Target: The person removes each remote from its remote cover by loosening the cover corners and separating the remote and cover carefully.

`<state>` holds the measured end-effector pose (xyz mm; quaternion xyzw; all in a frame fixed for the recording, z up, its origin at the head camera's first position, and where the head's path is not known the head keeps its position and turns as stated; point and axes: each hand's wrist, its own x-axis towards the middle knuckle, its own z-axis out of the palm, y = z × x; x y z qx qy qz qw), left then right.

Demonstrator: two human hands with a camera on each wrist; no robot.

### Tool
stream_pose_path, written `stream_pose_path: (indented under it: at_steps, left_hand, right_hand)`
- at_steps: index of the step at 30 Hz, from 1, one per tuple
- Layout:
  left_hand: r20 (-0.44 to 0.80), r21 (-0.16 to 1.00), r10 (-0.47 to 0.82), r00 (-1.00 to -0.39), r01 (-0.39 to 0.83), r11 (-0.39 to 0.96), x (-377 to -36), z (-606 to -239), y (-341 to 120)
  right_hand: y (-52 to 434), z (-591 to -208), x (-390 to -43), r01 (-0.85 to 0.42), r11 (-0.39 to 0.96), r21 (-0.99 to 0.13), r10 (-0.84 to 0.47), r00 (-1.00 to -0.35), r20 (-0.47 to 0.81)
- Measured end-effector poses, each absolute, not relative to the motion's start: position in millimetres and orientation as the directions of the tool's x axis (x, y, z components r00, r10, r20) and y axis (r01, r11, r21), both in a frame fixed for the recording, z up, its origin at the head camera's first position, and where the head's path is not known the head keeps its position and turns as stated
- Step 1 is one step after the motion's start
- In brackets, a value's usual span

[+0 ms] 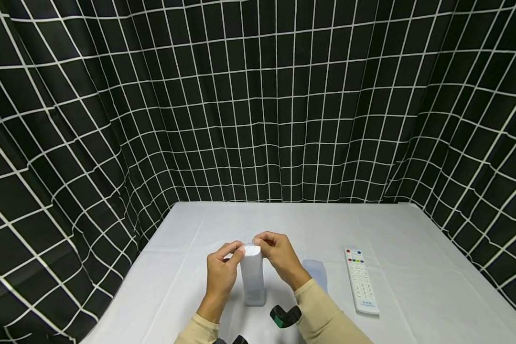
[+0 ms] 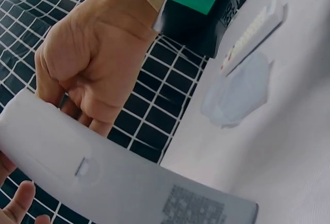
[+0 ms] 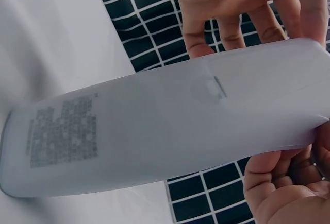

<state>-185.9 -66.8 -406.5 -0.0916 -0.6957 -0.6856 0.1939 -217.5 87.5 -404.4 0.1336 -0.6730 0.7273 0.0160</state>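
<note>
- You have a remote in a translucent sleeve [image 1: 252,277] standing on end on the tabletop [image 1: 413,248], low and just left of centre in the head view, its back towards you.
- Your left hand [image 1: 220,272] pinches the top edge of the sleeve from the left; your right hand [image 1: 279,258] pinches it from the right. Both grips are clenched on the sleeve's upper rim.
- In the right-wrist view the sleeve covers the body from the label end [image 3: 62,131] to the battery-door catch [image 3: 209,87]; only the top end, under your fingers, is hidden, so you cannot tell whether the cover is fully seated there.
- By the look of it, the covering is nearly done; what seems left is working the last lip over the top corner.
- A second, empty clear sleeve [image 1: 316,272] lies flat right of your wrist, and a bare white remote [image 1: 360,279] lies further right, buttons up, untouched.
</note>
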Motion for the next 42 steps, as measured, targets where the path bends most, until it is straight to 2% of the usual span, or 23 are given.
stream_pose_path:
  at_steps: [8, 17, 25, 30, 38, 42]
  left_hand:
    - [0.411, 0.908, -0.245, -0.878, 0.419, 0.021, -185, -402, -57]
    - [0.384, 0.915, -0.307, -0.871, 0.403, 0.002, -182, -401, -53]
    - [0.327, 0.937, -0.308, -0.893, 0.35, -0.02, -182, -399, -54]
    - [0.26, 0.953, -0.341, -0.903, 0.297, -0.06, -185, -396, -53]
    - [0.116, 0.965, -0.322, -0.94, 0.183, -0.185, -188, -391, -55]
    - [0.053, 0.966, -0.311, -0.949, 0.128, -0.226, -190, -390, -57]
  right_hand:
    - [92, -405, -214, -0.23, -0.066, -0.971, -0.158, -0.958, 0.238]
    - [91, -411, -206, -0.268, -0.024, -0.963, -0.034, -0.963, 0.268]
    - [89, -381, -179, -0.346, 0.006, -0.938, -0.061, -0.937, 0.345]
    - [88, -380, -178, -0.39, 0.014, -0.921, -0.075, -0.919, 0.388]
    - [89, -379, -177, -0.422, 0.02, -0.906, -0.071, -0.905, 0.42]
    - [90, -392, -186, -0.426, 0.01, -0.905, -0.06, -0.903, 0.425]
